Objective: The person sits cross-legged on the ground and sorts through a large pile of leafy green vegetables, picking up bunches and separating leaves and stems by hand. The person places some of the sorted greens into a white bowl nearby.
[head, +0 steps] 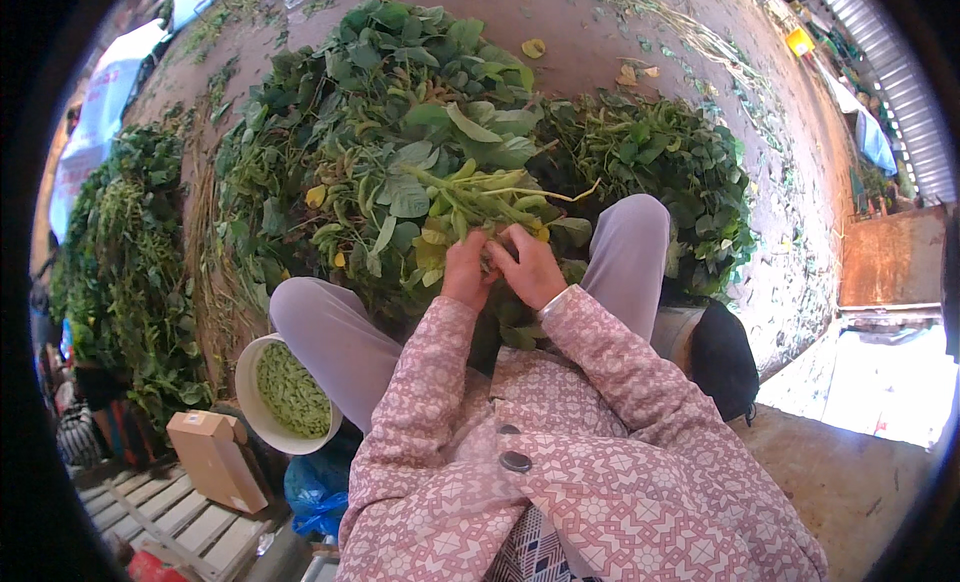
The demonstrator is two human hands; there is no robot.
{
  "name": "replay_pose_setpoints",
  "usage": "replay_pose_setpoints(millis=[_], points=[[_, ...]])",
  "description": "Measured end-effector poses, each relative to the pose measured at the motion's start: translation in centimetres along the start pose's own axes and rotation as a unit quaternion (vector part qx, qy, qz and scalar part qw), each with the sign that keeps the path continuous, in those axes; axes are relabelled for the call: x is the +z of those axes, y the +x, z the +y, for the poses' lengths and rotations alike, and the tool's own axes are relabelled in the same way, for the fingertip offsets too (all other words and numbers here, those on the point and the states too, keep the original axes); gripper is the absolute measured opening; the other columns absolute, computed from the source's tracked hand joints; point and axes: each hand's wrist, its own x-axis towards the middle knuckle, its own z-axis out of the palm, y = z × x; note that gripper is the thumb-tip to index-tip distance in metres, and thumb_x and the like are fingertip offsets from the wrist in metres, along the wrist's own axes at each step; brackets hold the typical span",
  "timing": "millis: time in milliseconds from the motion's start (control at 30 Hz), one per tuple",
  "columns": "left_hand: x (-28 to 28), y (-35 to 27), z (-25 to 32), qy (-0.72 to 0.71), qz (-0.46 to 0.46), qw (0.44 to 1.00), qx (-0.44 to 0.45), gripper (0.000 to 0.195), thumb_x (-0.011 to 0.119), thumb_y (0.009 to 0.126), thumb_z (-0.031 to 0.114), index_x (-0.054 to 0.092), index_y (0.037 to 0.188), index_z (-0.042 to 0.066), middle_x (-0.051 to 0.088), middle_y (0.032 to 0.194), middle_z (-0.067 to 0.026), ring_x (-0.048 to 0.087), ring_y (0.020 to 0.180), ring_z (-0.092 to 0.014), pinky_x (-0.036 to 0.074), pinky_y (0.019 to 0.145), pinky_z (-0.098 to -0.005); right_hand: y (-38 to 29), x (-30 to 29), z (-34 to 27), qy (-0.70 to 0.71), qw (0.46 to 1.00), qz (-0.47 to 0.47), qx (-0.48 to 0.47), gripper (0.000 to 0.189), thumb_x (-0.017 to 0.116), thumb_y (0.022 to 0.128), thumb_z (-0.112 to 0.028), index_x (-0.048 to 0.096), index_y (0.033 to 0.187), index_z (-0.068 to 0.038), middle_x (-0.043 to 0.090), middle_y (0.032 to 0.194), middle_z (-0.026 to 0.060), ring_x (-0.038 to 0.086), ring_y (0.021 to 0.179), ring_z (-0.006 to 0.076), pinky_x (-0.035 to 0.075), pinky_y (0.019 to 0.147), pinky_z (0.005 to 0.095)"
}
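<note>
Between my knees, my left hand [468, 270] is closed around the lower part of a leafy soybean plant [480, 195] with green pods. My right hand [527, 267] touches it from the right, thumb and forefinger pinched at the same plant's stems; the fingertips are partly hidden. A thin pale stem sticks out to the right above my right hand. Beyond my hands lies a large heap of soybean plants [360, 116] with pods and some yellow leaves. Beside my left knee stands a white bucket [247, 390] holding many green pods [292, 390].
More plants are heaped at the right [667, 154] and far left [135, 259]. A cardboard box [214, 462] rests near a slatted wooden pallet [172, 507]. Blue plastic bags [315, 499] lie below the bucket. Leaves and stalks litter the floor [577, 26]. A rusty panel [892, 255] stands at right.
</note>
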Motion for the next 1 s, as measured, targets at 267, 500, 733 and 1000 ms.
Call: replay_pose_setpoints(millis=[267, 500, 733, 1000], points=[[-0.2, -0.9, 0.4, -0.017, -0.027, 0.999, -0.044, 0.02, 0.049, 0.089, 0.029, 0.058, 0.094, 0.011, 0.058, 0.083, 0.0002, 0.053, 0.073, -0.01, 0.041, 0.059, -0.0243, 2.1, -1.8, -5.2, -0.184, 0.979, -0.068, -0.046, 0.037, 0.061, 0.083, -0.038, 0.054, 0.096, -0.003, 0.065, 0.08, 0.017, 0.065, 0.075, 0.0335, 0.05, 0.065, 0.0398], [-0.8, -1.3, -0.3, 0.021, -0.005, 0.996, -0.092, 0.027, 0.051, 0.091, 0.029, 0.056, 0.111, 0.011, 0.059, 0.091, -0.0008, 0.055, 0.076, -0.011, 0.041, 0.05, -0.0221, 3.7, -0.3, -5.4, -0.307, 0.943, -0.125, -0.017, 0.038, 0.059, 0.082, -0.039, 0.06, 0.089, -0.002, 0.065, 0.083, 0.0197, 0.063, 0.08, 0.0351, 0.048, 0.07, 0.0459], [-1.3, -4.1, 3.6, 0.084, -0.097, 0.983, -0.13, 0.025, 0.053, 0.091, 0.029, 0.058, 0.08, 0.007, 0.053, 0.066, -0.0043, 0.045, 0.041, -0.011, 0.03, 0.033, -0.0207, 4.0, -1.9, -4.0, 0.04, 0.987, -0.157, -0.009, 0.036, 0.052, 0.085, -0.032, 0.058, 0.083, 0.004, 0.062, 0.074, 0.0203, 0.06, 0.07, 0.0358, 0.047, 0.064, 0.0419], [-0.5, -3.8, 5.3, 0.03, -0.028, 0.999, -0.015, 0.022, 0.052, 0.093, 0.026, 0.056, 0.087, 0.005, 0.054, 0.067, -0.0035, 0.043, 0.042, -0.009, 0.027, 0.032, -0.0191, 3.0, -2.4, -4.3, -0.188, 0.962, -0.181, -0.086, 0.039, 0.045, 0.091, -0.037, 0.056, 0.084, 0.0, 0.063, 0.076, 0.0231, 0.061, 0.074, 0.0405, 0.047, 0.066, 0.0487]])
